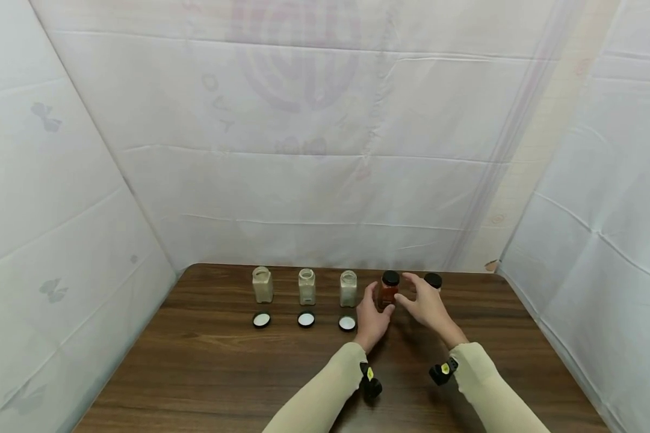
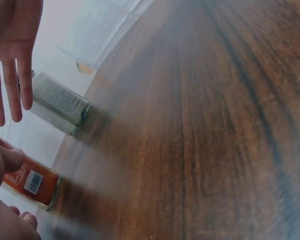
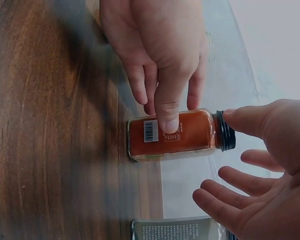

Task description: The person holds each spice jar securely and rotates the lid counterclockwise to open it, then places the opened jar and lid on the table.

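Note:
A square glass spice jar of red-orange powder (image 3: 195, 137) stands upright near the back of the table, its black lid (image 3: 227, 131) on. My left hand (image 1: 372, 319) holds this jar from the left, the thumb pressed across the label near the barcode and the fingers round the far side. To the right, my right hand (image 1: 427, 305) is spread around the lid with its fingers apart. Its thumb tip lies right at the lid's edge in the right wrist view. Behind the right hand stands another black-capped jar (image 2: 57, 102) with greyish contents and printed text.
Left of my hands, three uncapped glass jars of pale powder (image 1: 262, 287) (image 1: 307, 288) (image 1: 348, 290) stand in a row. Before each lies a black lid, white inside up (image 1: 261, 320) (image 1: 306, 319) (image 1: 347, 323). White sheeting (image 1: 314, 192) walls the wooden table (image 1: 222, 373).

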Motion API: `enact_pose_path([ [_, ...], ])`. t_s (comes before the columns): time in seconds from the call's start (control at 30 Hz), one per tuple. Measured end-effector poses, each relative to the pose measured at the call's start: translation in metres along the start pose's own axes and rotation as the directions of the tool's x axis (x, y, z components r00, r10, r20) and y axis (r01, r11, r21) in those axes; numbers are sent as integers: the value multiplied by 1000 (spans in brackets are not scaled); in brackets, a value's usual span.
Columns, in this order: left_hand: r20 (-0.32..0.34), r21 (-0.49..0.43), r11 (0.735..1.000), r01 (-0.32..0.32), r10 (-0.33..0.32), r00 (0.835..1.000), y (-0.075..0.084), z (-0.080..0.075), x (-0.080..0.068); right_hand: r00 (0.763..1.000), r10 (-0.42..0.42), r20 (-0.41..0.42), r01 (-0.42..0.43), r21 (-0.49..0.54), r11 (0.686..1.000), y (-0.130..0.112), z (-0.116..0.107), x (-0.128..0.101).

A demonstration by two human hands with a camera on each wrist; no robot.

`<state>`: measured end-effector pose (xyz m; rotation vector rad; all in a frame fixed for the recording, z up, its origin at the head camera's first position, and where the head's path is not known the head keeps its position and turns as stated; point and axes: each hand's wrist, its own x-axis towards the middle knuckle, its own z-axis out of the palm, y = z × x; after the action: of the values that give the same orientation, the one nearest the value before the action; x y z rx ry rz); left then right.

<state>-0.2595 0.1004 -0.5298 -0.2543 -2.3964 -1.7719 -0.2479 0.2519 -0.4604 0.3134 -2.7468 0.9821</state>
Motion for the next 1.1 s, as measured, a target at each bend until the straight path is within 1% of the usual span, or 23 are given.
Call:
enact_pose_path([
  [0.2,19,-4,1000,11,-11,1000,-9,0,5,1000,26,5,-26,-1,1000,1,5,2],
  [0.47,0,11,1000,-5,5,1000,-19,0,7,999,47,4,-47,6,999,0,8,3],
  [0.73,20,-31,1000,6,-6,1000,-18,0,10,998,67,-15,-67,11,998,0,8,6],
  [0.83,40,-41,999,15,-14,999,-18,1,13,997,70,-23,-69,14,997,0,8,7],
  [0.97,63,-79,996,38,-33,997,-17,3,18,997,75,-27,-75,19,997,-1,7,10],
  [1.1,66,-82,995,53,-48,997,-16,4,21,997,77,-27,-76,14,997,-1,7,12],
])
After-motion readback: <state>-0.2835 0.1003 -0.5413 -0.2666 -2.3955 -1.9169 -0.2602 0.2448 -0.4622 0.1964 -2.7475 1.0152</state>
